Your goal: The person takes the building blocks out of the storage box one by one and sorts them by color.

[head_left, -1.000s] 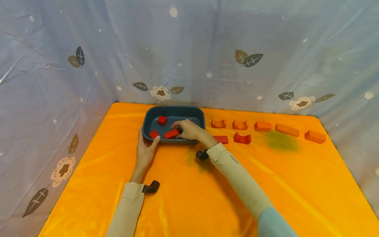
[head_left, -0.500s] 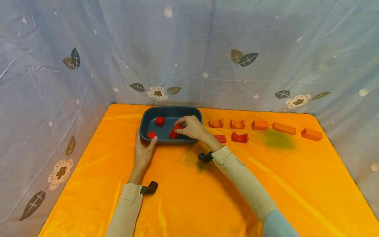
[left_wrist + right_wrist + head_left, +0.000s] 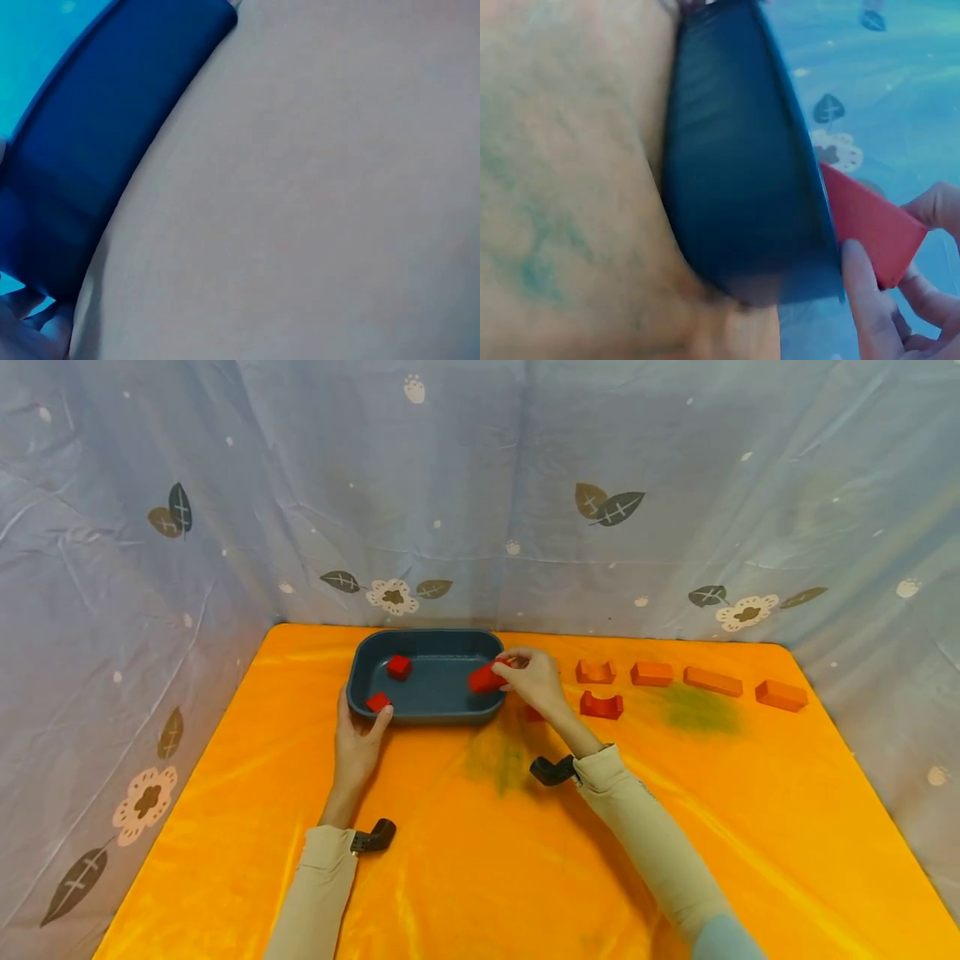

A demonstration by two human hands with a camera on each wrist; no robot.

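Observation:
In the head view, my left hand grips the near left corner of a dark blue tub, thumb at the front rim. Inside the tub lie a red cube-like block and a second red block beside the left thumb. My right hand pinches a longer red block by its right end, tilted over the tub's right rim. The right wrist view has this block between thumb and fingers, just past the tub wall. In the left wrist view, fingers show under the tub wall.
Right of the tub stand an orange arch block, several orange bars in a row, and a red arch block. A red piece is partly hidden by my right hand. A patterned curtain hangs behind the orange-covered table.
My right hand has lifted the longer red block from the tub's floor and carried it right, to the right rim. The left hand keeps its place on the tub.

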